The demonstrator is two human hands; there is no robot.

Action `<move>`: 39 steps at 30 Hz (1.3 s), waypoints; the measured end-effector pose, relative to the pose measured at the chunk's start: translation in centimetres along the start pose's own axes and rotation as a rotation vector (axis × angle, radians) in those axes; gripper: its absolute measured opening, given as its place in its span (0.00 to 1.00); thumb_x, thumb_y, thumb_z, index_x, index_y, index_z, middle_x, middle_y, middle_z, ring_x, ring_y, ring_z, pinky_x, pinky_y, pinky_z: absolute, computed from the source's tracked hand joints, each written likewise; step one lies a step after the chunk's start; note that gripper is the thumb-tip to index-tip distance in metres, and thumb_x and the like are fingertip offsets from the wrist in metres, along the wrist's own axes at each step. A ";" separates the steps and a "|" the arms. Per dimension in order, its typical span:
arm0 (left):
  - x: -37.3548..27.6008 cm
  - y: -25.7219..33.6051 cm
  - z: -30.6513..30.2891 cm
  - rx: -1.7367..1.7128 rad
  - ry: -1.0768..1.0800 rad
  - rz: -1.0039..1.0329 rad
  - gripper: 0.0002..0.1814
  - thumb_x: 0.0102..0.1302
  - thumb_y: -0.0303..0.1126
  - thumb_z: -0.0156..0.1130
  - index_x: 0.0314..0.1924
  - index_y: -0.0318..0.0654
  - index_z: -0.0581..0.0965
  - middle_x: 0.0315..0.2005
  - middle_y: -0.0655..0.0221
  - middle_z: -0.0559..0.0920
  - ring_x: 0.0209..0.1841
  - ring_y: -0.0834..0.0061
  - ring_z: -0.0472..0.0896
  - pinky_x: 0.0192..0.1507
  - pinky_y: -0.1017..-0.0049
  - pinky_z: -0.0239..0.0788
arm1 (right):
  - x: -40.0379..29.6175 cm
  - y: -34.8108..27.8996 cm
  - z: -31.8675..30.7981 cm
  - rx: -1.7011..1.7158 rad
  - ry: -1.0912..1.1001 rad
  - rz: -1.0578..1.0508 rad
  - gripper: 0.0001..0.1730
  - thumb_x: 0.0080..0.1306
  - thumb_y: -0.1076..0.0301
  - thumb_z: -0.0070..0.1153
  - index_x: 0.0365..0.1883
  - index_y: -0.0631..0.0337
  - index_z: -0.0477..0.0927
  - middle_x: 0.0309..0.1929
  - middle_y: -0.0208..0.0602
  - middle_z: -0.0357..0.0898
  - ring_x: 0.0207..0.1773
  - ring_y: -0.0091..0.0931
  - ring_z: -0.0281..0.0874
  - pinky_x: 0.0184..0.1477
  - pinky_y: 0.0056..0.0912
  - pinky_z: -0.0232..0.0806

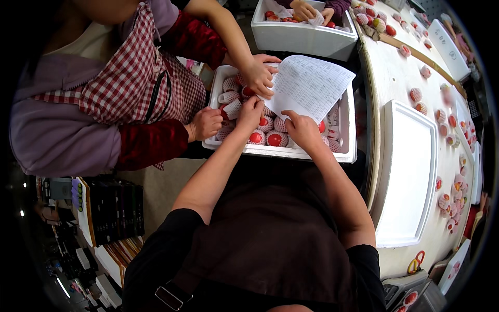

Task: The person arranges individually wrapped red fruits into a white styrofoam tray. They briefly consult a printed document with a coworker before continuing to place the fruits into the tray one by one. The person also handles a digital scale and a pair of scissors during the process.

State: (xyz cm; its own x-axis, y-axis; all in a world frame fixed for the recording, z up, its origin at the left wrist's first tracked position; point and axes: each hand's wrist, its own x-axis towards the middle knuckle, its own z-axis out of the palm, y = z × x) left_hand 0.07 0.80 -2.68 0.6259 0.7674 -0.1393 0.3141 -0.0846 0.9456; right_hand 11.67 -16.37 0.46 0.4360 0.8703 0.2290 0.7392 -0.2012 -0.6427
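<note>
A sheet of paper (308,84) with rows of writing lies over a white foam box (349,150). Inside the box are red fruits (275,138) in foam net sleeves. My left hand (250,113) pinches the lower left corner of the sheet between thumb and fingers. At the sheet's lower edge, my right hand (302,128) has its index finger on or just over the paper, the other fingers curled; it grips nothing visible. A co-worker's hand (259,78) rests at the sheet's left edge, and another person's hand (206,123) is at the box's left rim.
Right of the box is a white table (393,85) with sleeved fruits and a white foam lid (409,175). Scissors (416,262) lie near its lower end, beside a scale. Beyond, another person's hands (312,11) work over a second foam box (304,37). Stacked black crates (117,210) stand lower left.
</note>
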 end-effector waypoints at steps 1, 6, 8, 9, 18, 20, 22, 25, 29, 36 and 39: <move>0.0 0.1 0.0 -0.002 -0.002 -0.016 0.12 0.68 0.37 0.56 0.34 0.36 0.77 0.14 0.71 0.76 0.16 0.78 0.73 0.21 0.74 0.63 | 0.0 0.0 0.0 -0.003 -0.001 0.000 0.14 0.62 0.68 0.51 0.45 0.56 0.81 0.21 0.51 0.79 0.28 0.46 0.80 0.34 0.52 0.71; -0.1 0.4 0.0 -0.020 -0.006 -0.044 0.12 0.67 0.37 0.57 0.31 0.36 0.76 0.14 0.71 0.75 0.16 0.80 0.73 0.22 0.74 0.63 | 0.0 0.2 0.2 -0.019 0.006 -0.015 0.14 0.63 0.69 0.52 0.46 0.55 0.81 0.20 0.49 0.77 0.27 0.45 0.79 0.33 0.49 0.70; 0.1 -0.7 0.1 0.031 0.037 0.097 0.10 0.68 0.36 0.57 0.32 0.37 0.75 0.15 0.71 0.76 0.15 0.79 0.71 0.19 0.76 0.61 | 0.1 0.1 0.2 -0.016 0.003 -0.008 0.14 0.63 0.69 0.52 0.46 0.55 0.81 0.20 0.49 0.77 0.27 0.45 0.78 0.33 0.50 0.70; 0.0 -0.3 0.2 0.057 0.055 0.168 0.10 0.69 0.35 0.57 0.32 0.37 0.75 0.16 0.71 0.76 0.15 0.79 0.70 0.18 0.77 0.59 | 0.1 0.0 0.1 -0.014 0.005 -0.003 0.14 0.62 0.69 0.52 0.46 0.55 0.81 0.19 0.49 0.77 0.26 0.45 0.78 0.32 0.50 0.70; -0.8 4.3 3.7 0.513 0.122 0.579 0.16 0.68 0.37 0.51 0.53 0.42 0.75 0.29 0.51 0.83 0.33 0.50 0.83 0.35 0.55 0.74 | 0.4 0.3 0.2 0.000 0.012 0.016 0.14 0.61 0.67 0.51 0.44 0.57 0.81 0.22 0.54 0.79 0.28 0.48 0.79 0.35 0.53 0.71; 0.3 4.6 4.4 0.652 0.050 0.463 0.24 0.68 0.36 0.49 0.64 0.43 0.69 0.30 0.48 0.83 0.32 0.47 0.83 0.37 0.52 0.75 | 0.3 0.5 0.4 0.004 0.019 0.024 0.14 0.61 0.67 0.51 0.43 0.58 0.81 0.23 0.54 0.79 0.28 0.49 0.79 0.35 0.54 0.71; 0.8 5.2 4.8 0.717 0.012 0.369 0.25 0.67 0.35 0.49 0.65 0.44 0.69 0.30 0.48 0.83 0.32 0.47 0.83 0.37 0.51 0.75 | 0.4 0.5 0.3 0.005 0.017 0.039 0.13 0.61 0.67 0.51 0.43 0.58 0.81 0.23 0.55 0.79 0.29 0.49 0.79 0.35 0.54 0.71; 1.4 5.0 5.3 0.744 0.022 0.325 0.26 0.67 0.36 0.49 0.65 0.45 0.68 0.30 0.48 0.83 0.33 0.47 0.83 0.38 0.51 0.75 | 0.5 0.3 0.1 0.002 0.005 0.053 0.13 0.61 0.67 0.51 0.42 0.59 0.81 0.23 0.55 0.79 0.29 0.49 0.79 0.35 0.54 0.71; 1.6 5.2 5.8 0.780 0.051 0.294 0.25 0.67 0.36 0.49 0.65 0.46 0.69 0.31 0.50 0.84 0.34 0.48 0.83 0.39 0.52 0.76 | 0.6 0.7 0.4 0.006 0.020 0.046 0.13 0.61 0.67 0.52 0.41 0.61 0.80 0.23 0.56 0.78 0.28 0.49 0.79 0.35 0.54 0.71; 1.6 5.1 6.1 0.763 0.069 0.306 0.25 0.67 0.37 0.50 0.64 0.47 0.71 0.31 0.51 0.84 0.33 0.49 0.84 0.38 0.53 0.76 | 0.6 1.0 0.6 0.022 0.028 0.048 0.13 0.60 0.68 0.52 0.41 0.62 0.80 0.23 0.56 0.78 0.28 0.49 0.79 0.35 0.54 0.70; 1.5 5.3 6.1 0.779 0.065 0.288 0.25 0.66 0.37 0.50 0.64 0.47 0.71 0.30 0.52 0.84 0.32 0.49 0.84 0.37 0.53 0.76 | 0.6 1.0 0.6 0.021 0.024 0.051 0.13 0.60 0.67 0.52 0.41 0.62 0.80 0.23 0.56 0.78 0.28 0.49 0.79 0.34 0.54 0.70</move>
State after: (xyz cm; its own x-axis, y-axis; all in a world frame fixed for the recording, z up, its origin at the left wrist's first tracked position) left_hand 7.03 -2.34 0.30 0.7221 0.6819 0.1165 0.5672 -0.6801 0.4645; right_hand 12.35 -15.82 -0.46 0.4850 0.8481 0.2134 0.7051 -0.2349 -0.6691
